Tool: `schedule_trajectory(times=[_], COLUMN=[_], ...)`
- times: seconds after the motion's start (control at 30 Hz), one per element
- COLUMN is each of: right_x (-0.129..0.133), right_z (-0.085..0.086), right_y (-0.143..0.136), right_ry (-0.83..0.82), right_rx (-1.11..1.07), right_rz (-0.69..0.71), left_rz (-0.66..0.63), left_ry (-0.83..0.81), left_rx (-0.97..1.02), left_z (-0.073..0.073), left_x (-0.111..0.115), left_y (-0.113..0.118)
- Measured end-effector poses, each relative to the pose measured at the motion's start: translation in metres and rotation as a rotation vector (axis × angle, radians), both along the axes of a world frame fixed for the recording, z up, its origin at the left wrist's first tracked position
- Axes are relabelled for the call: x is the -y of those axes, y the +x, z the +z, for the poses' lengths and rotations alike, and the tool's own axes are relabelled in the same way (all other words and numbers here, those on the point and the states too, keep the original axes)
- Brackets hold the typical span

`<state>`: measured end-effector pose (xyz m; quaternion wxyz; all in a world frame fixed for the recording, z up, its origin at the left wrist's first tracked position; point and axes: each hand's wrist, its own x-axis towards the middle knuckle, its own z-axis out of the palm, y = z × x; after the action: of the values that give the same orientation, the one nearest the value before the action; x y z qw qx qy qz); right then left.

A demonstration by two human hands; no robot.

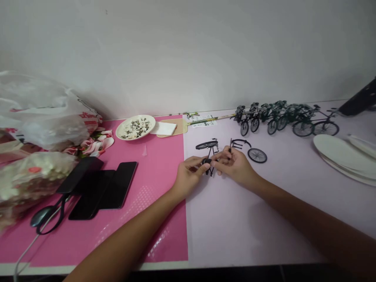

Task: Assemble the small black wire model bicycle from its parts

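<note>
A partly assembled black miniature bicycle (212, 149) is held over the pale tabletop near the middle, one spoked wheel toward the wall. My left hand (190, 174) pinches its lower part from the left. From the right, my right hand (233, 163) has its fingertips at the same part and also holds a thin dark tool upright between its fingers. The small piece between the fingertips is too small to make out. Just beyond my right hand lie a loose spoked wheel (257, 155) and a curved black frame piece (241, 141).
Several miniature bicycles (273, 117) stand by the wall. White plates (346, 154) lie at the right. A plate of small parts (135, 127) sits back left, near a white pad (164, 128). Phones (119, 186), a black box (80, 176) and plastic bags (44, 117) occupy the left.
</note>
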<state>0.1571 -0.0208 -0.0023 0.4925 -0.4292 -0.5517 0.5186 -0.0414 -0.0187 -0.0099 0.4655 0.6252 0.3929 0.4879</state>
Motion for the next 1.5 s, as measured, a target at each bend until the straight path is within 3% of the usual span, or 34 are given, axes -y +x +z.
schedule_trajectory(times=[0.27,0.43,0.6,0.73,0.87,1.0,1.5], right_x=[0.002,0.008,0.009,0.005,0.001,0.001,0.002], right_z=[-0.004,0.005,0.013,0.016,0.017,0.015,0.011], right_y=[-0.003,-0.002,0.008,0.013,0.011,0.007,0.006], right_ry=[0.081,0.256,0.304,0.461,0.696,0.821,0.838], right_rx=[0.039,0.178,0.326,0.496,0.6,0.626,0.626], right_rz=[-0.039,-0.064,-0.161,-0.273,-0.201,-0.186,-0.202], left_rz=[0.01,0.035,0.1,0.142,0.153,0.14,0.131], left_ry=[-0.007,-0.018,-0.034,-0.035,-0.026,-0.03,-0.031], left_rx=[-0.011,-0.006,0.039,0.045,0.027,0.023,0.028], left_z=[0.0,0.003,0.003,0.002,0.004,0.007,0.005], left_x=[0.001,0.003,0.001,-0.001,-0.001,0.001,0.001], left_y=[0.001,0.002,0.003,0.001,0.0,0.0,0.001])
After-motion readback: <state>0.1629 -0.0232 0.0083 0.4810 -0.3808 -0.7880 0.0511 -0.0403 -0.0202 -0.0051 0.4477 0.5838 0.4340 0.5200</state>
